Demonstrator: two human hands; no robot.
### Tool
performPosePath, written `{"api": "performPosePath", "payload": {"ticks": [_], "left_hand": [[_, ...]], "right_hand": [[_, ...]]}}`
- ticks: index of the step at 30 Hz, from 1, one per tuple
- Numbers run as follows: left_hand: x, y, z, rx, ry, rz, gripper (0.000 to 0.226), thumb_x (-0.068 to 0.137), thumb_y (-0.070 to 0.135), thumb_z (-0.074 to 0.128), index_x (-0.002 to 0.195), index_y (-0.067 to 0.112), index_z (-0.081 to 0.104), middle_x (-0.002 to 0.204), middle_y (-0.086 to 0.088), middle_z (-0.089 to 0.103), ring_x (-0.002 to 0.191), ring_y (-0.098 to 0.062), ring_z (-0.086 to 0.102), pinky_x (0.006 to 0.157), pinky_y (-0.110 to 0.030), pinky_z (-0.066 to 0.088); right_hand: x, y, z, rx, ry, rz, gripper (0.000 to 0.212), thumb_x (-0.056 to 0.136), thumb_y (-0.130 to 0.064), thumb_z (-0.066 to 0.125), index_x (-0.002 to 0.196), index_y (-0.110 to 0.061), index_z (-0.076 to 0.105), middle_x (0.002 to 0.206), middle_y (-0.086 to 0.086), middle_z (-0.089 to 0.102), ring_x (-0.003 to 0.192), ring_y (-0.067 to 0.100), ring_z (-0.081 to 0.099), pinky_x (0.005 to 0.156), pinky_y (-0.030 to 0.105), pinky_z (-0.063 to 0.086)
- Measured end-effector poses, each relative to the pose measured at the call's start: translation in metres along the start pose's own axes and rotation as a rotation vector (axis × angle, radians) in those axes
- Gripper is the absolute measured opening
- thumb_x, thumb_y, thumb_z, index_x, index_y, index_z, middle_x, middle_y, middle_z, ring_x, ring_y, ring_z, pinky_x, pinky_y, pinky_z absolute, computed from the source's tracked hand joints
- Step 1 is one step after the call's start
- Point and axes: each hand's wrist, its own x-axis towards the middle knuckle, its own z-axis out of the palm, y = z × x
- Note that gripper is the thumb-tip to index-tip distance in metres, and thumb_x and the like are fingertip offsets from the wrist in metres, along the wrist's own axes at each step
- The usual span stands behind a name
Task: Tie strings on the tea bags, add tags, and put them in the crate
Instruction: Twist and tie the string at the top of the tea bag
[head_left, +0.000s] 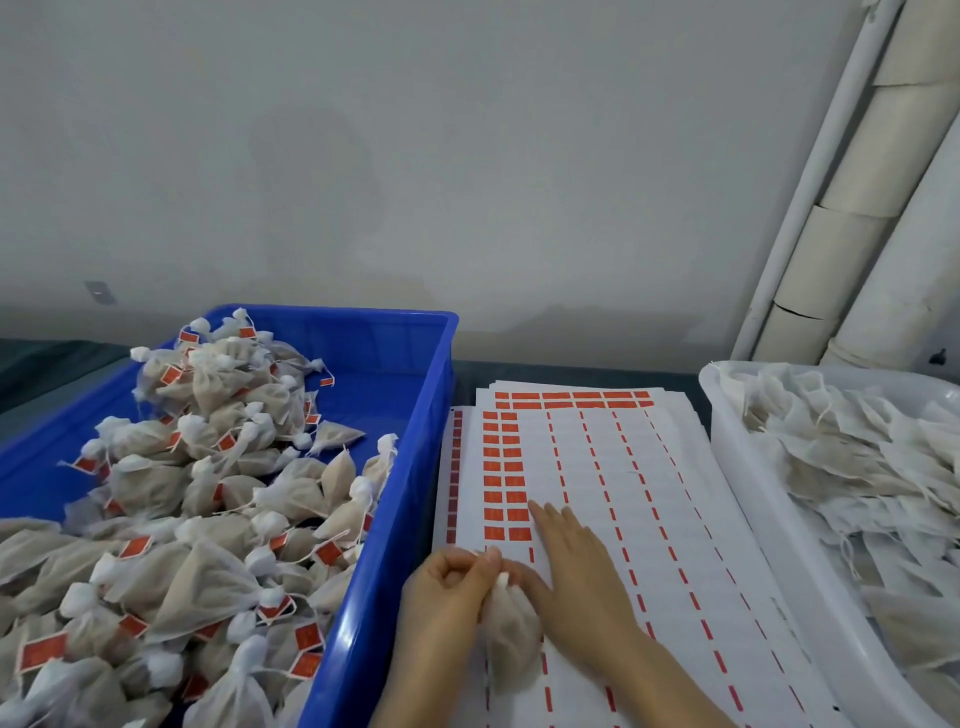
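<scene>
We're pinching the tea bag by its neck with our left hand, just beside the blue crate wall. Our right hand is lying flat on the tag sheet, fingertips touching the red tags. A white tray is crowding the sheet's right edge.

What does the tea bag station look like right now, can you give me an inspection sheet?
Surface: dark table, mostly covered.
Job's things: blue crate heaped with tied, tagged bags; tag sheets, few red tags left; white tray of untied bags; tea bag in hand.
Clutter: nothing seen.
Grippers: left hand pinches the tea bag's neck; right hand lies flat on the tag sheets, fingertips by the red tags.
Cables: nothing seen.
Surroundings: grey wall; white pipes at right.
</scene>
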Motion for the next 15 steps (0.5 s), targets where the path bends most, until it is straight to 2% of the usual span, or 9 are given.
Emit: {"api": "performPosePath", "payload": {"ticks": [2, 5, 6, 11, 15], "left_hand": [[0.010, 0.000, 0.002, -0.025, 0.048, 0.010, 0.005, 0.086, 0.012, 0.063, 0.088, 0.007, 0.062, 0.089, -0.012, 0.073, 0.076, -0.022, 0.070, 0.070, -0.029, 0.056], [0.023, 0.004, 0.005, -0.051, 0.066, -0.090, 0.013, 0.089, 0.008, 0.059, 0.102, 0.006, 0.059, 0.087, -0.008, 0.071, 0.066, -0.016, 0.070, 0.049, -0.020, 0.053], [0.027, 0.005, 0.006, -0.025, 0.057, -0.117, 0.017, 0.089, 0.008, 0.059, 0.106, 0.006, 0.059, 0.087, -0.007, 0.071, 0.065, -0.016, 0.070, 0.047, -0.019, 0.053], [0.044, 0.002, 0.012, 0.216, 0.053, -0.145, 0.032, 0.091, 0.004, 0.056, 0.121, 0.012, 0.051, 0.083, 0.000, 0.060, 0.076, -0.018, 0.068, 0.055, -0.024, 0.055], [0.045, 0.018, 0.022, 0.323, 0.098, -0.239, 0.003, 0.096, 0.012, 0.049, 0.095, 0.011, 0.047, 0.074, -0.001, 0.050, 0.062, -0.012, 0.054, 0.047, -0.019, 0.042]], "right_hand": [[-0.003, 0.004, 0.001, 0.003, 0.009, 0.020, 0.078, 0.078, -0.074, 0.024, 0.142, -0.044, -0.009, 0.155, -0.018, -0.005, 0.144, 0.010, -0.004, 0.111, 0.033, -0.003], [-0.009, 0.011, -0.001, -0.016, 0.002, 0.047, 0.077, 0.080, -0.073, 0.027, 0.142, -0.045, -0.009, 0.155, -0.019, -0.005, 0.144, 0.009, -0.003, 0.113, 0.034, -0.001], [-0.010, 0.014, -0.002, -0.013, 0.006, 0.051, 0.076, 0.081, -0.072, 0.029, 0.142, -0.046, -0.008, 0.155, -0.019, -0.004, 0.144, 0.009, -0.002, 0.113, 0.034, 0.001], [-0.016, 0.019, -0.003, 0.038, 0.000, 0.078, 0.077, 0.080, -0.073, 0.033, 0.140, -0.048, -0.008, 0.154, -0.021, -0.002, 0.144, 0.009, 0.001, 0.114, 0.036, 0.006], [-0.019, 0.019, -0.003, 0.051, -0.011, 0.107, 0.080, 0.075, -0.077, 0.029, 0.139, -0.049, -0.009, 0.154, -0.021, -0.004, 0.144, 0.010, 0.002, 0.115, 0.037, 0.007]]}}
